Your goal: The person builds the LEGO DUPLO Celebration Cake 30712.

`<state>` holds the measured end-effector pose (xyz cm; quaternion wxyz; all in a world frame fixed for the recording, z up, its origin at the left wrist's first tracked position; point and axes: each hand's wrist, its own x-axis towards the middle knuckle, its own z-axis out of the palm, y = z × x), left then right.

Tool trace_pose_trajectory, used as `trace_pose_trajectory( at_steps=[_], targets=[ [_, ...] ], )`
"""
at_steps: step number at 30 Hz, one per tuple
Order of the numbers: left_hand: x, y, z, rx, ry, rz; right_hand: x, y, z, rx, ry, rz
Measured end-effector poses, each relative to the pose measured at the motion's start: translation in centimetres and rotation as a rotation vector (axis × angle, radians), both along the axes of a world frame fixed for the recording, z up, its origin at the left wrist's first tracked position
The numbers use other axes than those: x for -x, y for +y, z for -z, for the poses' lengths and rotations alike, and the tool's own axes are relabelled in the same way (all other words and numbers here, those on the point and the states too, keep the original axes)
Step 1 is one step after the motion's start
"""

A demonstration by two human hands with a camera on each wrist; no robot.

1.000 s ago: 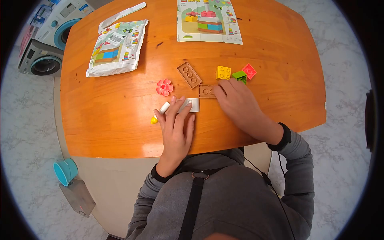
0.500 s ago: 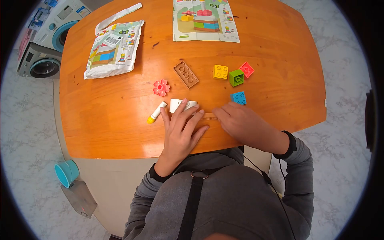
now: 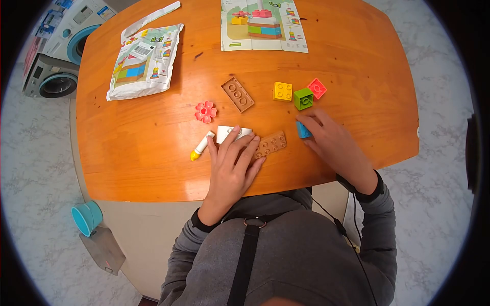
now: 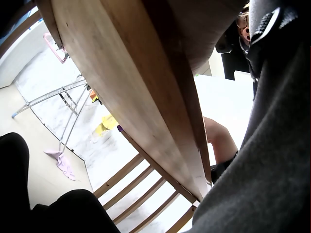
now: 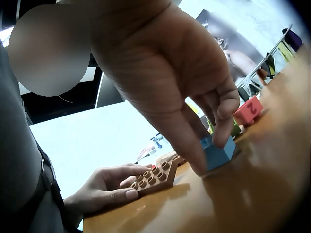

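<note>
My left hand (image 3: 228,171) pinches one end of a brown toy brick (image 3: 270,145) between thumb and fingers, its studs up and, in the right wrist view, its body tilted. The fingers of that hand overlap a white brick (image 3: 227,133) with a curved edge. To the right, my right hand (image 3: 339,148) grips a blue brick (image 3: 303,130); the right wrist view has thumb and fingertips on either side of the blue brick (image 5: 221,154), low at the tabletop. Only the table's underside and a sleeve show in the left wrist view, not the left hand's fingers.
A white candle piece with yellow tip (image 3: 202,146), pink flower (image 3: 205,111) and second brown brick (image 3: 237,95) lie left of centre. Yellow (image 3: 282,91), green (image 3: 303,99) and red (image 3: 317,88) bricks sit beyond the right hand. Farther back are a bag (image 3: 145,64) and leaflet (image 3: 264,30).
The near brown brick came toward me and turned from hollow side up to studs up. My right hand released it to the left hand, then moved right onto the blue brick.
</note>
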<state>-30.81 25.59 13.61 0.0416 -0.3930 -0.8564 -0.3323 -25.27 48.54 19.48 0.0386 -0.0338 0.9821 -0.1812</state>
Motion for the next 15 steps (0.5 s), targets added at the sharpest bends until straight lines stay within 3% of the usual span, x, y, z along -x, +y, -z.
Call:
trace_pose_trajectory(
  at_steps=[9, 15],
  targets=[
    [-0.1, 0.3, -0.5, 0.156, 0.015, 0.013, -0.9, -1.9, -0.4, 0.231, 0.026, -0.077],
    [-0.1, 0.4, -0.4, 0.152, 0.007, 0.013, -0.3, -2.9, -0.4, 0.206, -0.022, -0.125]
  ],
)
